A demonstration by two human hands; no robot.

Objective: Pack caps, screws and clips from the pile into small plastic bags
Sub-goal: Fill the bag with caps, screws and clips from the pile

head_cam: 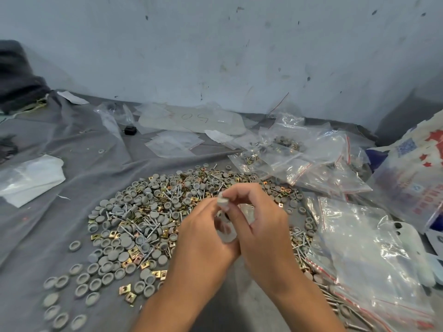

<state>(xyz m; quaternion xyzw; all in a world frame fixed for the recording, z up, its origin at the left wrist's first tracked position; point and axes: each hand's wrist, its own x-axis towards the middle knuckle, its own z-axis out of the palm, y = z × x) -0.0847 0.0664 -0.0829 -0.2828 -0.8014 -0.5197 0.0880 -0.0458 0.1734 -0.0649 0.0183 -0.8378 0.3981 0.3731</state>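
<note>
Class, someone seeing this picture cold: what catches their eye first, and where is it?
The wide pile of grey caps, brass clips and screws spread across the grey cloth. Over it, mid-frame, the right hand pinches a small stack of caps beside the left hand. Shiny plastic bags crowd the right.

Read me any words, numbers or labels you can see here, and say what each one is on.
"50", handwritten and seen upside down, on the clear plastic sheet by the wall.
Red print and a blue square code on the white bag at right: too blurred to read.
</note>
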